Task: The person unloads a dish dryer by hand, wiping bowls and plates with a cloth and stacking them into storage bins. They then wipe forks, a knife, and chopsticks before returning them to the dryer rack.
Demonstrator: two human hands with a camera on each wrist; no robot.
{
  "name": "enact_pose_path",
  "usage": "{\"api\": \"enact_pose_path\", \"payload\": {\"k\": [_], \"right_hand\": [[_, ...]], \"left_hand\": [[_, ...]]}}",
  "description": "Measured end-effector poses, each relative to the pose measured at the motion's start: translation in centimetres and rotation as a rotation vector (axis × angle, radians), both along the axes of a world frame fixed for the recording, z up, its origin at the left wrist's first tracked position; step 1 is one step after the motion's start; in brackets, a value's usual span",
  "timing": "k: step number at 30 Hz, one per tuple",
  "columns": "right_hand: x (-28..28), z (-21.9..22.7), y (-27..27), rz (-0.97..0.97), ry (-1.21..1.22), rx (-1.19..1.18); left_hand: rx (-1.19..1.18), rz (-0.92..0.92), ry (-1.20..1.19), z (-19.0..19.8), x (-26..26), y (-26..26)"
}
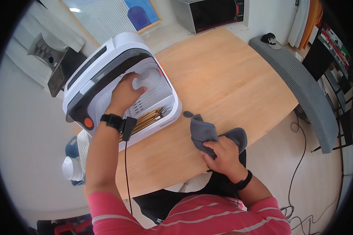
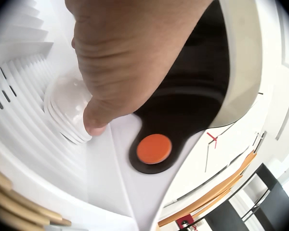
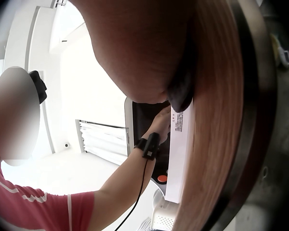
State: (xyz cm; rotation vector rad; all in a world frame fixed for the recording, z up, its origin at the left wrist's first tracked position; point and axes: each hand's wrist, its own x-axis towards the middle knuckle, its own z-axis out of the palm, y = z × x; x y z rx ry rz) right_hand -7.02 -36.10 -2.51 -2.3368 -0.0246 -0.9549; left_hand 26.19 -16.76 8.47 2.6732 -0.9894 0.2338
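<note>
My left hand (image 1: 125, 92) reaches into a white dish storage box (image 1: 176, 107) whose tinted lid (image 1: 102, 74) is raised. Its fingers and thumb are around clear, nested bowls (image 1: 150, 78) on the ribbed rack; in the left wrist view the thumb tip lies at the rims of the bowls (image 2: 67, 108). Wooden chopsticks (image 1: 145, 120) lie along the box's near side. Near the table's front edge, my right hand (image 1: 223, 154) grips a bunched grey cloth (image 1: 203, 131). In the right wrist view, a dark part of the cloth (image 3: 182, 91) shows below the hand.
The box stands at the left of the wooden table (image 1: 223, 78). A white perforated basket (image 1: 83, 145) and stacked white bowls (image 1: 72, 168) are beyond the table's left edge. A microwave (image 1: 211, 15) is behind, a grey-covered bench (image 1: 298, 78) at right. A cable (image 1: 126, 172) hangs from my left wrist.
</note>
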Motion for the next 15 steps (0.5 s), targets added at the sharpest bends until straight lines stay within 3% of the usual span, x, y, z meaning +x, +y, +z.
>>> {"api": "enact_pose_path", "payload": {"k": [3, 7, 11, 13, 15], "right_hand": [[0.0, 0.3, 0.2, -0.009, -0.011, -0.001], [-0.2, 0.2, 0.3, -0.017, -0.006, 0.0], [-0.1, 0.1, 0.5, -0.032, -0.014, -0.009], [-0.1, 0.1, 0.6, -0.028, -0.01, -0.02], [0.0, -0.1, 0.7, -0.022, -0.01, -0.024]], "left_hand": [[0.07, 0.149, 0.133, 2.2, -2.8, 2.7], [-0.176, 0.138, 0.224, 3.5, -5.6, 8.0], [-0.381, 0.263, 0.317, 5.7, -10.0, 14.9], [-0.38, 0.336, 0.214, 7.0, -11.5, 19.7], [-0.25, 0.526, 0.058, 9.1, -12.3, 24.8]]}}
